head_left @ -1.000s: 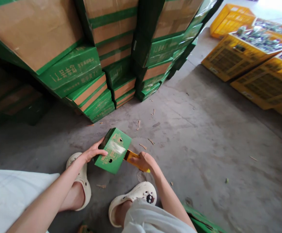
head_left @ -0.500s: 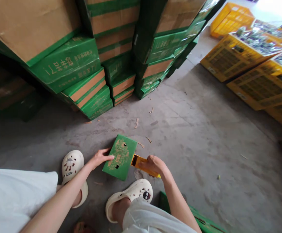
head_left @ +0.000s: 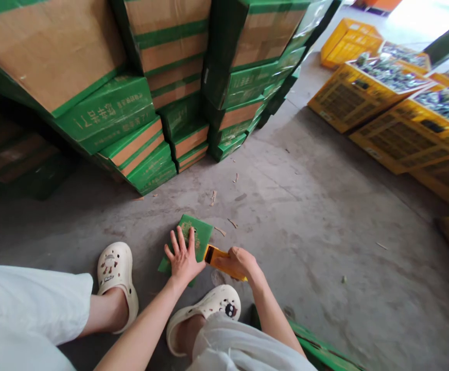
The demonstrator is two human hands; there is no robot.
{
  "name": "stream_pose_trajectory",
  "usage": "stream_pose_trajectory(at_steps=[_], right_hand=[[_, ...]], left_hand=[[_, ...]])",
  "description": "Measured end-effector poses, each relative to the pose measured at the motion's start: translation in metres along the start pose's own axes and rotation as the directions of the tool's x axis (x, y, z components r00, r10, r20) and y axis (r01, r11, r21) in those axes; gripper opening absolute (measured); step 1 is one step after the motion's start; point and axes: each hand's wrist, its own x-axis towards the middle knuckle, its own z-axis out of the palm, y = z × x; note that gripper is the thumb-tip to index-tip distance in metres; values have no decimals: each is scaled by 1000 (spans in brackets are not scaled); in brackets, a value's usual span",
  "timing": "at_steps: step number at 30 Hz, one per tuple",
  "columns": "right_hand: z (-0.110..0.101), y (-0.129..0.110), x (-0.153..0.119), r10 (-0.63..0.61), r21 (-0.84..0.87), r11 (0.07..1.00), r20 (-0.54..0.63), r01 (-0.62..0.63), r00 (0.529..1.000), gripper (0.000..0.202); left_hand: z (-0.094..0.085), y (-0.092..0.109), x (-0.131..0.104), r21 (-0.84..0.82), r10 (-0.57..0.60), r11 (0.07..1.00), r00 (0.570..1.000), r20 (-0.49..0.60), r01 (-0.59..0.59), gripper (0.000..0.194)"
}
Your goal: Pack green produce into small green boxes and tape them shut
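A small green cardboard box (head_left: pixel 202 232) with printed lettering and round holes stands on the floor between my feet. My left hand (head_left: pixel 184 257) lies on its top with the fingers spread, hiding much of the print. My right hand (head_left: pixel 240 262) is closed around a yellow hand-held tool (head_left: pixel 220 259) with a dark patch near its front end. The tool's front end meets the right side of the box. I cannot make out what kind of tool it is.
Green and brown cartons (head_left: pixel 178 46) are stacked high at the back left. Yellow crates (head_left: pixel 386 129) filled with small items line the right. Cardboard scraps (head_left: pixel 220 231) lie on the floor. Long green cardboard (head_left: pixel 321 345) is beside my right foot, in a white clog (head_left: pixel 209 309).
My left hand has moved from gripping the box's left edge to lying spread over its top. My right hand still holds the yellow tool against the box. The view has shifted slightly.
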Motion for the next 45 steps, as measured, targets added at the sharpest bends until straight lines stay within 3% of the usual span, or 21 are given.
stream_pose_trajectory(at_steps=[3,6,9,11,13,15,18,21,25,31,35,38,45], right_hand=[[-1,6,1,-105,76,992,22,103,994,50],[-3,0,3,-274,217,941,41,259,961,53],[-5,-25,8,-422,426,828,45,365,906,57],[-7,-48,12,-461,501,778,44,379,887,59],[-7,-67,17,-488,521,757,48,396,871,60],[-8,-77,21,-502,521,751,52,405,863,59],[-9,-74,22,-499,560,738,79,376,863,59],[-10,-59,13,-482,621,718,115,316,869,61],[2,-32,-9,-408,637,731,119,245,905,63],[55,22,-42,-241,642,757,103,120,965,66],[80,47,-43,-150,638,769,124,37,981,66],[77,35,-26,-94,564,824,35,58,995,56],[43,-49,17,-79,363,931,61,51,995,50]], left_hand=[[-19,-36,16,-127,-5,992,997,76,15,120],[-45,-96,42,-409,48,912,985,166,24,115],[-68,-151,65,-660,133,749,966,221,48,97],[-77,-166,75,-663,73,745,978,196,77,85],[-79,-162,80,-569,-45,817,993,108,99,74],[-74,-146,82,-438,-150,887,988,20,143,68],[-67,-120,81,-233,-229,947,973,-16,219,69],[-65,-106,80,-93,-229,969,973,-4,227,64],[-67,-101,84,-50,-175,983,984,26,176,54],[-71,-101,88,-30,-191,981,980,56,193,54],[-72,-104,88,-43,-172,983,982,83,176,56],[-72,-108,90,-49,-151,986,984,94,156,60],[-71,-110,95,-6,-125,992,990,67,126,62]])
